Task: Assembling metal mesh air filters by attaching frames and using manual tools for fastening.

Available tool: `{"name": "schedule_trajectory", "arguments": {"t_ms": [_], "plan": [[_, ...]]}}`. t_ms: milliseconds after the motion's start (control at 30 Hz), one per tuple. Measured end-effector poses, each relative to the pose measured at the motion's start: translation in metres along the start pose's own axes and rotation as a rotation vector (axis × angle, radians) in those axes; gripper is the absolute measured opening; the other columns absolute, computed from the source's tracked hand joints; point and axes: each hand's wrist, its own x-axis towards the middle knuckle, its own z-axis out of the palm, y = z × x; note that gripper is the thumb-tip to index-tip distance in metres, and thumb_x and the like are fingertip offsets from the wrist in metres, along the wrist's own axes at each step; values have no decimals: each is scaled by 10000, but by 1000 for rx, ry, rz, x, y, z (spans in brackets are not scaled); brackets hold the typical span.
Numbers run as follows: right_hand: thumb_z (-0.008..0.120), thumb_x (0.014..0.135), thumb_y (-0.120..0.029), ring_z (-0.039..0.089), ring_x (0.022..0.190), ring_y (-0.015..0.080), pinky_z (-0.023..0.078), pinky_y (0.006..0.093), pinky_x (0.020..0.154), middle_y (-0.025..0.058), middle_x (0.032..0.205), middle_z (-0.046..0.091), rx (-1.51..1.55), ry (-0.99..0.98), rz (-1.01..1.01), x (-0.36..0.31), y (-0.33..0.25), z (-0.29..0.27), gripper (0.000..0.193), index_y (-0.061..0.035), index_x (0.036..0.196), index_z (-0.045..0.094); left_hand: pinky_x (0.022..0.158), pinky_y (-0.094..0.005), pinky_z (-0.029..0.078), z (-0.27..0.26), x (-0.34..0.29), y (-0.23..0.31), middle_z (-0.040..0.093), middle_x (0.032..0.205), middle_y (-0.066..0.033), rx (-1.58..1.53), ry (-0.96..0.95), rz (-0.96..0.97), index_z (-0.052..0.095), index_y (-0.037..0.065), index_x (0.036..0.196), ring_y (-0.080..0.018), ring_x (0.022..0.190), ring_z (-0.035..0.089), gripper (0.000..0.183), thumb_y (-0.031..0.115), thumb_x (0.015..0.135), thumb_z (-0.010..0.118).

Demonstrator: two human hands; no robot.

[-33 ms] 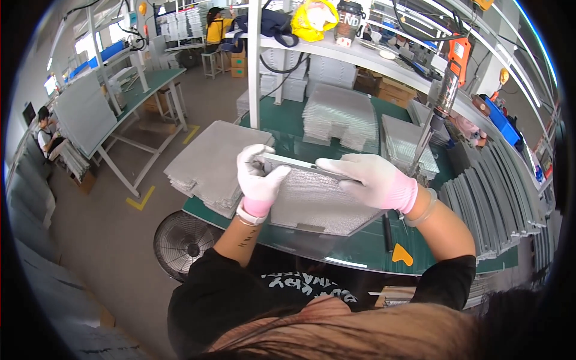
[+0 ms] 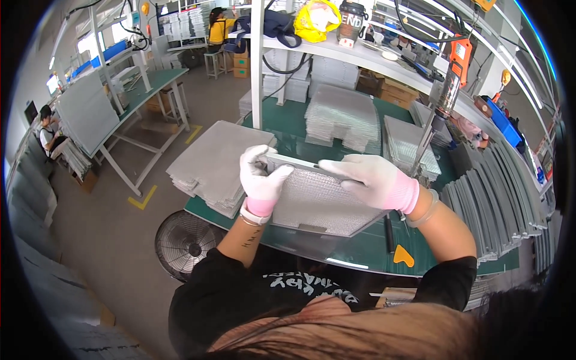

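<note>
Over the desk, gloved left hand and right hand held a silvery panel. Stacked sheets lay left.

My head-worn left fisheye faces down and forward — close above the workbench, with my shirt at six o'clock.

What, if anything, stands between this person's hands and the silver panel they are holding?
Nothing visible except the white gloves. The left hand and right hand both hold the silver panel at its upper edge. The black bar and yellow piece lie on the green table, right of the panel, not between.
</note>
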Motion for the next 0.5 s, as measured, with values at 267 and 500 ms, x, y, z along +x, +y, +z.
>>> {"name": "schedule_trajectory", "arguments": {"t_ms": [267,500], "plan": [[627,815,10,610,840,371,505,424,775,180,922,609,-52,36,-10,2,8,1,597,-72,1401,547,732,-246,483,9,-3,8,682,968,-73,381,58,-52,639,-35,1226,-126,773,581,526,79,756,845],[617,817,26,612,847,368,507,426,773,178,916,606,-42,34,3,3,9,2,621,-99,1419,536,785,-312,505,4,2,9,679,978,-124,458,-23,42,628,-43,1259,-208,830,626,360,0,901,625]]}}
